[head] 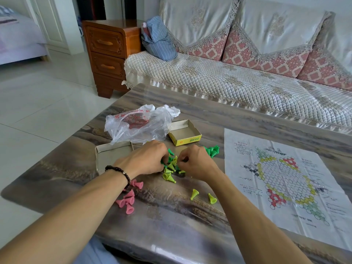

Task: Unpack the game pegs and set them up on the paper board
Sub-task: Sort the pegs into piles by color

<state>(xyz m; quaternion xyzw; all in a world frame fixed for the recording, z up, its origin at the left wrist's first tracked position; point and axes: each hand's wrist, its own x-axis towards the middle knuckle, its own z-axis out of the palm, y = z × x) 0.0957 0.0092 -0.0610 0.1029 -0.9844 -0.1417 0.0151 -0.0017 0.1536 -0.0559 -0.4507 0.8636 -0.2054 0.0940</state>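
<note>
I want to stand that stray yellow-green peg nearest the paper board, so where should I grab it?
Take the yellow-green peg by its narrow stem, from above. It lies on its side on the table, flared base toward you, stem end pointing away, with bare table around it for fingertips.

1. Both arms are bare, with no sleeves showing at all.
2. The left hand (147, 159) has a bracelet (122, 173) on its wrist, made of small dark round beads (one bead looks lighter and shiny).
3. The right hand (198, 162) wears no ring or band that can be seen.
4. At about 7 o'clock, low in the view, a bit of light blue clothing (95, 252) shows.
</note>
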